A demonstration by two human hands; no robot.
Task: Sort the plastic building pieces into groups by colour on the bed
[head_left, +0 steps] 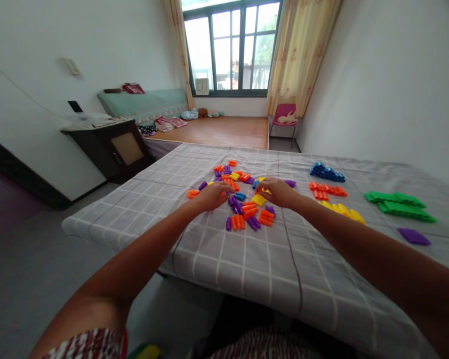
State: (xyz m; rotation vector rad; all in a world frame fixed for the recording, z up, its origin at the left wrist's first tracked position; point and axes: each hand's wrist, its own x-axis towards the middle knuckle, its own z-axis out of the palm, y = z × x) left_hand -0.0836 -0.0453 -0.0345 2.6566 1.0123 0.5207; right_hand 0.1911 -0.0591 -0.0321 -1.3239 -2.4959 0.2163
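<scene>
A loose pile of small plastic tube-like pieces in orange, purple, yellow and blue lies on the cloth; an orange set point(238, 222) is at its near side. My left hand point(214, 195) rests at the left of the pile, fingers stretched over orange pieces, with nothing visibly held. On the other side my right hand point(276, 191) curls its fingers down around a yellow plastic piece point(264, 191), partly hidden by the hand. Just below it lies another yellow group point(258, 200). A blue piece point(240, 196) sits between the hands.
Sorted by colour at the right are blue pieces point(326, 172), orange pieces point(327, 190), yellow pieces point(343, 212), green pieces point(401, 205) and a purple group point(414, 236). A grey checked cloth point(224, 259) covers the table. Beyond stand a bed point(224, 130), a cabinet point(123, 149) and a pink chair point(284, 110).
</scene>
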